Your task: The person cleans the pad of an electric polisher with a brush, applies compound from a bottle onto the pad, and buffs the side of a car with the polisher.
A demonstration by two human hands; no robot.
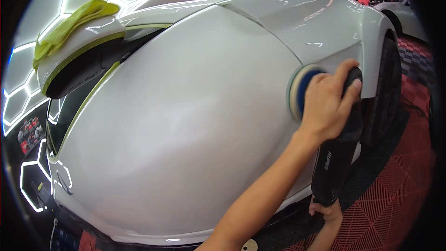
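Observation:
My left hand [326, 104] wraps around the head of a black car polisher [335, 155], its fingers curled over the top. Farther down, my right hand [330, 210] grips the tool's rear end, partly hidden by the body. The round polishing pad [297, 94], pale at the rim with a blue backing, rests against the white door panel [186, 125] near its front seam. Whether the pad is spinning cannot be made out. A dull, hazy sheen covers much of the panel.
A yellow-green cloth [69, 30] drapes over the side mirror [88, 37]. Green masking tape [88, 102] lines the window edge. At right are a dark wheel [389, 83] and red floor tiles [385, 195]. Another white car [411, 16] stands behind.

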